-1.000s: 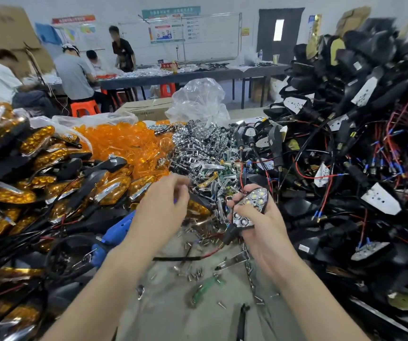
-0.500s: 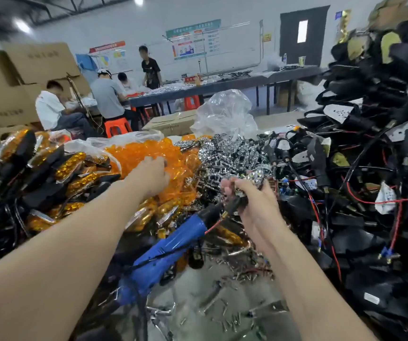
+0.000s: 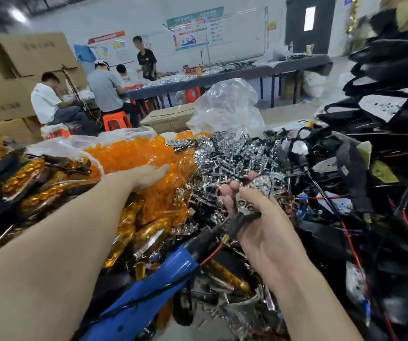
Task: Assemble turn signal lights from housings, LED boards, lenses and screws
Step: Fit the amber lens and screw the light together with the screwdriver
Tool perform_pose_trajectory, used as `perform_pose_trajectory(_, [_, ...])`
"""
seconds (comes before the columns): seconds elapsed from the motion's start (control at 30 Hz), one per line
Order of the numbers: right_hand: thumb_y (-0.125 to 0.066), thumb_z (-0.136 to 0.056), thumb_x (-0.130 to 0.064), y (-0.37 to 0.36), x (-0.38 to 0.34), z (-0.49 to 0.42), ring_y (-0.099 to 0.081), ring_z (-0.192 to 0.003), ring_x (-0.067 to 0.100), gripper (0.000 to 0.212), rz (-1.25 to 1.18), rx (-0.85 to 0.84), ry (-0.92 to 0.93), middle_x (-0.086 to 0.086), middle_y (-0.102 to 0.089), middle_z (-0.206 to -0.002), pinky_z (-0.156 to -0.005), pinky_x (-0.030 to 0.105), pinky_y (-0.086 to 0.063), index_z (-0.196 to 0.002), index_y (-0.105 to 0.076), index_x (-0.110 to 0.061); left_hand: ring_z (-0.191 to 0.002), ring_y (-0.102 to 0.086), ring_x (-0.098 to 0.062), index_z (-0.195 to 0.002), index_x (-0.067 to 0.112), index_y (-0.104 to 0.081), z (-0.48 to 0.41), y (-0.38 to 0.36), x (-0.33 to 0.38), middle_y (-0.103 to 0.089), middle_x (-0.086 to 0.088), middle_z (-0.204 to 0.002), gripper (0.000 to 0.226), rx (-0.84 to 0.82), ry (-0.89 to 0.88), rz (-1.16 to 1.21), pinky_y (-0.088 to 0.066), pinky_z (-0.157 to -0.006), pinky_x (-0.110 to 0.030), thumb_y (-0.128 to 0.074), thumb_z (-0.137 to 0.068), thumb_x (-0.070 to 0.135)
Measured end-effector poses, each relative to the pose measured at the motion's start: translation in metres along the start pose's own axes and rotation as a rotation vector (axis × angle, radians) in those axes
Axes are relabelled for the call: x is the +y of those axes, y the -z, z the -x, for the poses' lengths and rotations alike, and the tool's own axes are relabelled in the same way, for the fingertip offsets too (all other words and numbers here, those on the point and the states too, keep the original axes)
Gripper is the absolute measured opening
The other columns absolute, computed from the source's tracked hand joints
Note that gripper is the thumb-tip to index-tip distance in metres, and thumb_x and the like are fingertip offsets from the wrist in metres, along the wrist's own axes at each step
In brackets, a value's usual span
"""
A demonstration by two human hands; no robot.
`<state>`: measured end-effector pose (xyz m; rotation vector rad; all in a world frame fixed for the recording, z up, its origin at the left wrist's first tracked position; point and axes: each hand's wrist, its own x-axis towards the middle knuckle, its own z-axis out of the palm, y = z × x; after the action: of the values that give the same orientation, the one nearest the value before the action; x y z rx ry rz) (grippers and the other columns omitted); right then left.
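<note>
left hand (image 3: 149,177): now sunk into orange lens pile (image 3: 129,153), grasp unclear | right hand (image 3: 254,217): right of pile, still gripping light housing (image 3: 262,184)

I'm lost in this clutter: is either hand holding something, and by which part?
The right hand grips a turn signal around its body. The left hand is in the orange lenses; any hold cannot be told.

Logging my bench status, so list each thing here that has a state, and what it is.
Left hand: resting in the translucent orange lens pile, fingertips hidden.
Right hand: gripping black housing with chrome LED reflector, no lens on.
Blue electric screwdriver: lying unheld.
Clear plastic bag: crumpled.
</note>
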<state>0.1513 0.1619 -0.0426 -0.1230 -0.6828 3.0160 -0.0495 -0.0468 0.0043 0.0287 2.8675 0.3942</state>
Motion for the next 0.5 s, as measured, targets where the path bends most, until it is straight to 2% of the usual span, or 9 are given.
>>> perform_pose_trajectory(0.13, [-0.065,-0.091,0.004,0.001,0.001,-0.004,-0.075,-0.101,0.028,0.053,-0.008,0.02,0.003,0.018,-0.076,-0.108,-0.08,0.029,-0.062,-0.141,-0.053,-0.008,-0.149,-0.025,-0.03,-0.156,0.019,-0.03,0.002,-0.005,0.004,-0.026,-0.009,-0.163,0.077,-0.071,-0.068,-0.19,-0.016,-0.121,-0.046,-0.019,-0.098,0.069])
perform_pose_trajectory(0.27, [-0.062,-0.093,0.004,-0.001,0.001,-0.003,-0.073,-0.087,0.025,0.051,0.006,0.04,0.008,0.018,-0.072,-0.104,-0.077,0.029,-0.063,-0.142,-0.051,0.001,-0.149,-0.027,-0.028,-0.155,0.023,-0.03,0.016,-0.005,0.005,-0.027,-0.006,-0.163,0.08,-0.063,-0.118,-0.202,-0.017,-0.121,-0.047,-0.028,-0.094,0.074])
perform_pose_trajectory(0.33, [-0.061,-0.094,0.003,-0.002,0.0,-0.003,-0.07,-0.081,0.023,0.043,0.002,0.033,0.004,0.017,-0.07,-0.104,-0.073,0.028,-0.062,-0.136,-0.053,0.001,-0.149,-0.027,-0.028,-0.155,0.022,-0.03,0.026,-0.008,0.007,-0.027,-0.005,-0.163,0.083,-0.055,-0.161,-0.16,-0.018,-0.121,-0.046,-0.033,-0.092,0.076])
perform_pose_trajectory(0.4, [-0.058,-0.096,-0.001,-0.004,-0.003,0.0,-0.066,-0.077,0.019,0.03,-0.028,-0.004,-0.004,0.013,-0.066,-0.1,-0.073,0.027,-0.059,-0.125,-0.054,-0.007,-0.148,-0.028,-0.026,-0.155,0.019,-0.031,0.036,-0.009,0.009,-0.029,-0.005,-0.162,0.084,-0.048,-0.207,-0.131,-0.019,-0.12,-0.044,-0.036,-0.092,0.075])
perform_pose_trajectory(0.5, [-0.053,-0.1,-0.006,-0.011,-0.008,0.008,-0.064,-0.071,0.016,0.014,-0.044,-0.008,0.021,0.008,-0.065,-0.091,-0.072,0.027,-0.054,-0.111,-0.057,-0.014,-0.145,-0.035,-0.025,-0.153,0.016,-0.035,0.056,-0.004,0.01,-0.036,-0.006,-0.159,0.075,-0.018,-0.253,-0.114,-0.024,-0.118,-0.04,-0.042,-0.097,0.065])
